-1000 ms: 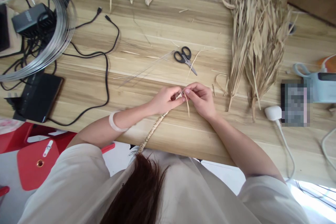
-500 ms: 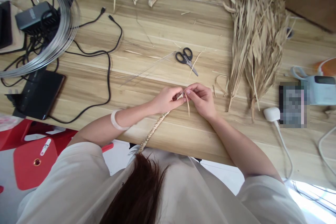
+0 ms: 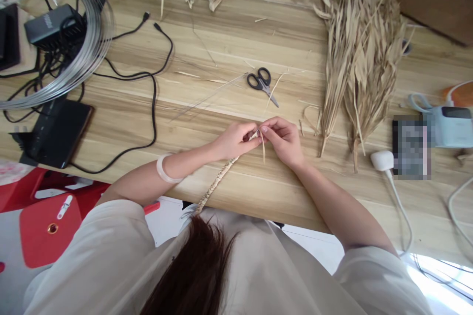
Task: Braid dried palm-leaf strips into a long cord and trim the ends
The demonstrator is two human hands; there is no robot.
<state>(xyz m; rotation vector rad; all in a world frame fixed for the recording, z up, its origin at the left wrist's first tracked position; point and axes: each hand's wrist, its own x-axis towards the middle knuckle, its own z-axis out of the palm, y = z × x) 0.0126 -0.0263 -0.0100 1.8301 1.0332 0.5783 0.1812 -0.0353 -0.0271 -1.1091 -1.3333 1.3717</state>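
My left hand (image 3: 236, 140) is closed around the upper end of a braided cord of dry straw-like leaf (image 3: 217, 182). The cord slants down from it over the table's front edge toward my chest. Close beside it, my right hand (image 3: 284, 139) pinches a thin pale strip (image 3: 263, 148) between thumb and forefinger, its loose end hanging down. The two hands' fingertips nearly meet at the cord's tip, where a thin wire-like line shows. Black-handled scissors (image 3: 263, 84) lie open just beyond my hands.
At the back right lies a bundle of dried leaves (image 3: 362, 54). Coiled wire (image 3: 86, 59), black cables (image 3: 154, 103) and a black phone-like slab (image 3: 61, 133) occupy the left. A white plug (image 3: 383, 161) and a light-blue device (image 3: 453, 125) sit on the right.
The strip's hanging end has swung slightly left. Both hands keep their places and their hold.
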